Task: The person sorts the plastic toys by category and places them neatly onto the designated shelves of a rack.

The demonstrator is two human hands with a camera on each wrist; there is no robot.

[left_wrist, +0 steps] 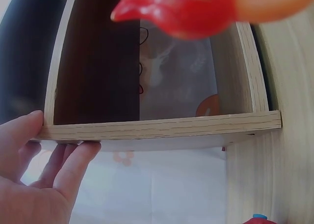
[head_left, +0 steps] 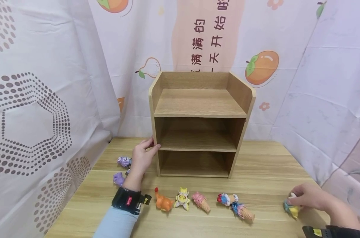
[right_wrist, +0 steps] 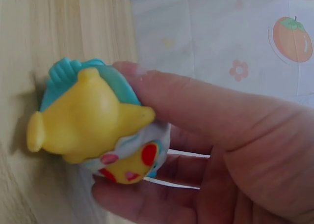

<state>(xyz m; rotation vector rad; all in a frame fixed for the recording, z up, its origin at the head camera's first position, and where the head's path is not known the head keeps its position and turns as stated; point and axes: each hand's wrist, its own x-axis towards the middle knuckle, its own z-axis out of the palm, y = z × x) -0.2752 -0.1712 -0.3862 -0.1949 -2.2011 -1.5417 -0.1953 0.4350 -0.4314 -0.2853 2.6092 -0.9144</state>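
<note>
Your R hand [head_left: 312,197] has a yellow-and-teal toy [right_wrist: 93,116] gripped btwn thumb and fingers, at the table's [head_left: 266,165] R side, well apart from the shelf [head_left: 199,102]. Your L hand [head_left: 142,154] pinches the shelf's L side panel, thumb on the front edge, fingers round the outside, approx level w/ the middle board.

Progress: looks early, I'd say. Shelf's upright; every other toy you can see is on the table. Left to handle, in front: orange toy [head_left: 163,203], yellow toy [head_left: 182,199], pink toy [head_left: 201,201], then a red-and-blue toy [head_left: 226,199] and a blue cone toy [head_left: 243,211] close together. Two purple toys [head_left: 124,161] lie L of the shelf.

Hard to see: your L forearm partly covers something by the purple toys, can't ID it. Inner corners of the lower compartments are dark. L wrist cam: blurry red-orange thing [left_wrist: 181,10] up top, prob. the orange toy; a red bit [left_wrist: 260,221] is cut off at the bottom. Can't tell if your R-hand toy touches the table.
</note>
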